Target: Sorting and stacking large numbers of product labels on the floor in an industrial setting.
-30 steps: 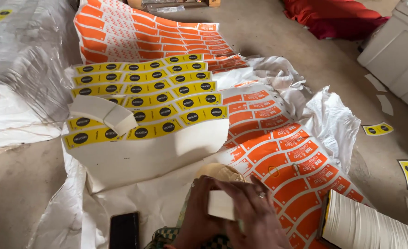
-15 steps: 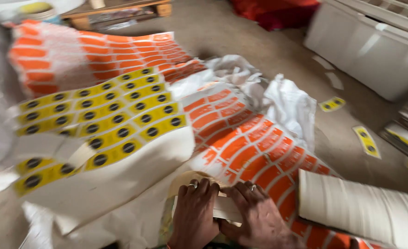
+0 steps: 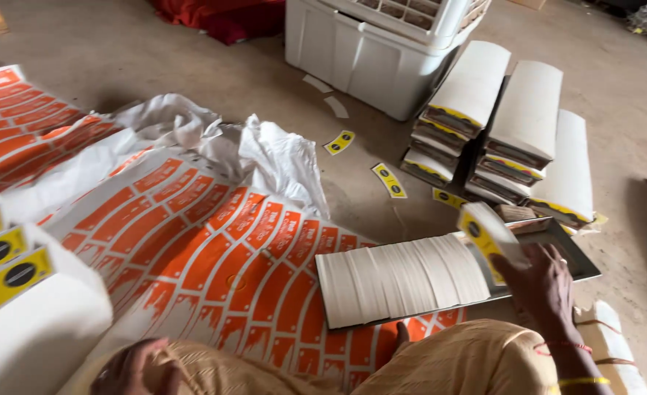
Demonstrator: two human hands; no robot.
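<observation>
Orange label sheets (image 3: 213,249) spread flat across the floor, so all show. Fanned row of white labels (image 3: 400,281) lies in a metal tray (image 3: 583,265), kept together. Right hand (image 3: 546,289) pinches a small yellow label stack (image 3: 488,235) at the row's end. Left hand (image 3: 129,369) rests on the knee; grip unclear.

We take this for a small print-finishing or packing workshop, worked at floor level. Bare concrete floor (image 3: 155,51). Large printed sheets (image 3: 221,249) of orange labels lie spread across it, with yellow label sheets (image 3: 1,263) at the left edge. Cut labels stand fanned in a row on a metal tray (image 3: 579,263). Banded stacks (image 3: 499,124) sit beside a white plastic crate (image 3: 367,51). Loose yellow labels (image 3: 389,181) lie scattered about.
</observation>
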